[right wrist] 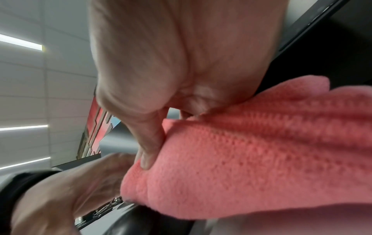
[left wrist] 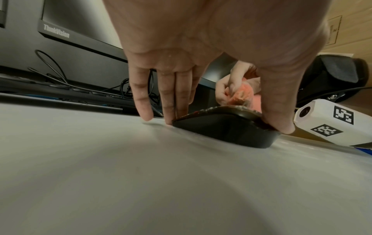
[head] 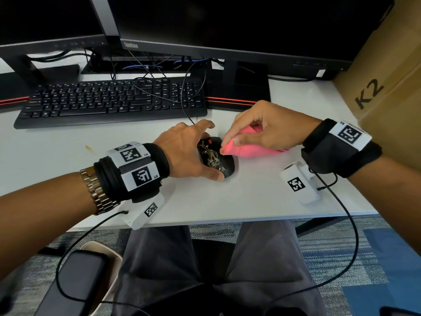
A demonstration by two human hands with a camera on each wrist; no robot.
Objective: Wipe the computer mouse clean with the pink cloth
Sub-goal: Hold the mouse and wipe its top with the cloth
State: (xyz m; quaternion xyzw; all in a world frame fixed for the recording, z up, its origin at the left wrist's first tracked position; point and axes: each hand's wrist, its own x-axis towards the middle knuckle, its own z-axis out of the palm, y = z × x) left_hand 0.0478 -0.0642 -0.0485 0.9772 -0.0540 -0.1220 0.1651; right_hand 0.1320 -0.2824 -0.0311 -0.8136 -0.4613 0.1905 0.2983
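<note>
we read "thinkvision" on the monitor bezel and "k2" on the cardboard box at right. white desk, black keyboard, patterned grey-blue carpet below. the black computer mouse, smeared with brownish grime, sits on the desk at centre. left hand grips its sides, thumb near, fingers far. right hand pinches the bunched pink cloth, its tip touching the mouse top.

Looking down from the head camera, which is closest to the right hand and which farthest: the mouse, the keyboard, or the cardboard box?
1. Mouse, just left of the right hand, under the cloth's tip.
2. Keyboard, behind and left.
3. Cardboard box, far right; too close to the keyboard to call.
</note>
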